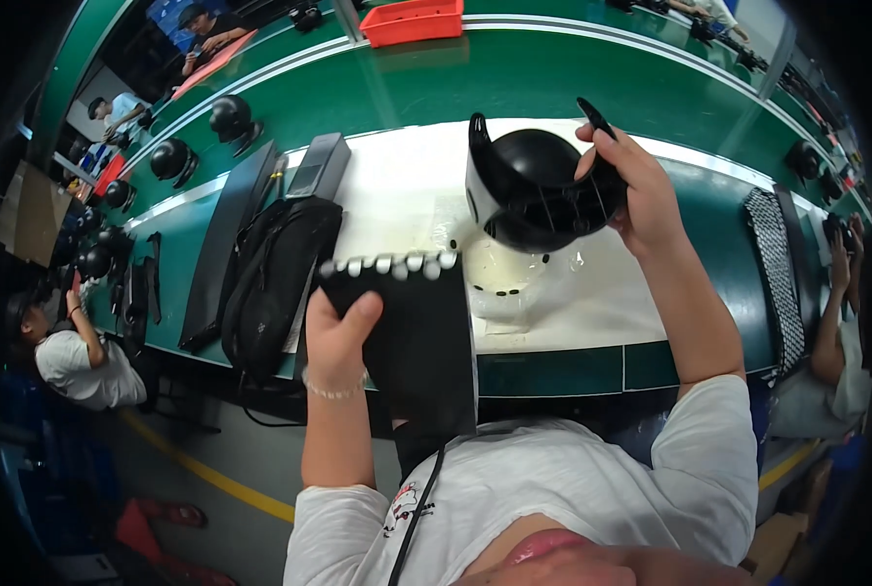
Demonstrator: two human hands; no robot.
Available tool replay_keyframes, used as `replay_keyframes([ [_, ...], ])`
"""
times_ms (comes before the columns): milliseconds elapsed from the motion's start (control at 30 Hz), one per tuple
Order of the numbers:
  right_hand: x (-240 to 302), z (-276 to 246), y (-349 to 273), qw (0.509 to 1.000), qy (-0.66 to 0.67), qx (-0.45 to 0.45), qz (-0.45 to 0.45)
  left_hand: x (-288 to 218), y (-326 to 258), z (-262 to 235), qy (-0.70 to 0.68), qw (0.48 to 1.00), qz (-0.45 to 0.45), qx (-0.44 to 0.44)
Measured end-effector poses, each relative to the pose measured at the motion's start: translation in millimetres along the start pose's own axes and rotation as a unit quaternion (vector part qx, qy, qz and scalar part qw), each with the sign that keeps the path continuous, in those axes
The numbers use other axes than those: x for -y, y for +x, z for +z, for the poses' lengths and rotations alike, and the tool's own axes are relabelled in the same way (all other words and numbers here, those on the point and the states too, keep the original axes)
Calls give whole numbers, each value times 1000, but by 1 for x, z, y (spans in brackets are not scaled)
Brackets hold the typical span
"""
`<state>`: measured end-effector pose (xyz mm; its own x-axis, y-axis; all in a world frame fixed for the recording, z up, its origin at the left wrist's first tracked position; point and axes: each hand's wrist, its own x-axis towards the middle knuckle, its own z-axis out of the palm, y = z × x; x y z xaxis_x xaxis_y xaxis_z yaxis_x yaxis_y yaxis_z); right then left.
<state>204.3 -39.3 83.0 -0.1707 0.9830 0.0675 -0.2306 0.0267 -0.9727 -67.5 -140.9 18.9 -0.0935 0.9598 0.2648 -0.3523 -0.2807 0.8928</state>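
Setting: green assembly bench (553,78) with a white work mat (397,186), other workers seated along both sides.
Left hand (336,337): closed around a flat black panel (418,342), thumb on its face, a row of white pegs along its far edge.
Right hand (641,190): fingers wrapped over the rim of a black helmet shell (534,190), raised above the mat.
Relation: shell up and right of the panel, open side tilted toward the left hand, right hand the nearer.
Nearby: black bag (270,283) just left of the left hand.

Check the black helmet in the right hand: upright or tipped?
Tipped. The black helmet shows its hollow inside to the camera, gripped at its rim by the right hand.
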Motion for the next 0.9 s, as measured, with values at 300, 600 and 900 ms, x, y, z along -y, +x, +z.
replay_keyframes([
  [300, -28, 17, -11, 993, -4, 91, 70, 11, -42, 22, -18, 998, -63, 20],
  [600, -19, -8, -19, 912, -295, 38, -282, 15, -33, 47, -8, 999, -43, 23],
  [900, 3, 40, -59, 800, -359, 225, -425, 18, -25, 71, 220, 967, 66, 112],
])
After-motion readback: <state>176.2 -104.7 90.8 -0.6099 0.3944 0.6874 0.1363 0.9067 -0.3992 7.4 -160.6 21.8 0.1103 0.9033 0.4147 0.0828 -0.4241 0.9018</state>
